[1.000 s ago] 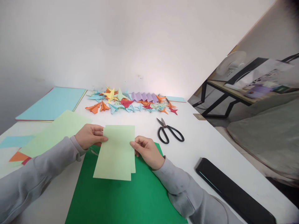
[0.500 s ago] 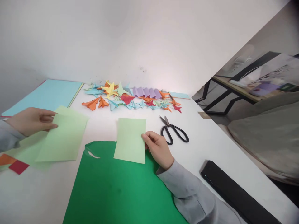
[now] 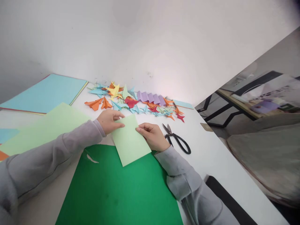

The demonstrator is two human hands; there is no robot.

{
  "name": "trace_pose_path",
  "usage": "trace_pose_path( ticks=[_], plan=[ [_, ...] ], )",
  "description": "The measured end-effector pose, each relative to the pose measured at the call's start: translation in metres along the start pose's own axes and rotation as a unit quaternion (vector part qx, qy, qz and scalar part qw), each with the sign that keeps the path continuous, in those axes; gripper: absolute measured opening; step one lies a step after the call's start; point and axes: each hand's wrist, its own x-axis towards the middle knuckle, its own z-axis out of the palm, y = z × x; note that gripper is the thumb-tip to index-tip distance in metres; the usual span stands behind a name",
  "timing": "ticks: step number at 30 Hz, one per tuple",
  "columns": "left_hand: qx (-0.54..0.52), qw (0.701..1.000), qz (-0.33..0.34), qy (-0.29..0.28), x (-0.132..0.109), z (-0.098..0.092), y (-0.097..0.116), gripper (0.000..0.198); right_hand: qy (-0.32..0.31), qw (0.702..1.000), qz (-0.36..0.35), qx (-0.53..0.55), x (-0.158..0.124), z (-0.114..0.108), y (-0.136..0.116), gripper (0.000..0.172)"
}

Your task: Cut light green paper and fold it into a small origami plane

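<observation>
Pinching a pale green sheet (image 3: 131, 145), fingers (image 3: 142, 131) of right hand (image 3: 154, 137); grip of left hand (image 3: 108, 121) (partly hidden) unclear.

The held sheet (image 3: 131, 142) is plain pale green.

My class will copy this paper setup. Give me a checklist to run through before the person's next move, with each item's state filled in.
1. Right hand grips the small pale green sheet: ok, thumb on top at its right edge.
2. Left hand grips that sheet too: cannot tell; it is at the far left edge, but any pinch is unclear.
3. Small sheet free of creases: ok, none visible.
4. Scissors closed: not ok, the blades stand apart.
5. Dark green sheet intact: not ok, it looks torn near its far left corner.
6. Small sheet a single layer: cannot tell.
</observation>
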Motion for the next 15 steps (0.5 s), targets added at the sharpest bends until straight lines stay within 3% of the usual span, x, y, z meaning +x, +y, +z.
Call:
trace_pose_path(
  ticks=[2,5,8,11,13,15],
  plan=[
    [-0.045,0.999,-0.021,0.004,0.005,0.005,-0.004,0.015,-0.005,1.000,0.011,0.008,0.001,-0.003,0.003,0.036],
    [-0.121,0.990,-0.073,0.013,0.000,0.004,-0.011,0.018,0.006,1.000,0.007,-0.005,0.001,-0.012,0.012,0.040],
    [-0.184,0.973,-0.135,-0.016,-0.009,0.004,-0.019,0.027,0.132,0.986,-0.031,-0.095,0.000,-0.019,0.018,0.029],
    [-0.223,0.960,-0.166,0.008,-0.015,0.004,-0.028,0.040,0.260,0.921,-0.143,-0.252,-0.004,-0.021,0.018,0.016],
    [-0.253,0.947,-0.190,0.056,-0.015,0.005,-0.032,0.046,0.235,0.883,-0.249,-0.322,-0.007,-0.018,0.016,0.019],
    [-0.288,0.928,-0.219,0.089,-0.013,0.004,-0.033,0.050,0.155,0.864,-0.305,-0.370,-0.010,-0.015,0.013,0.031]
  ],
)
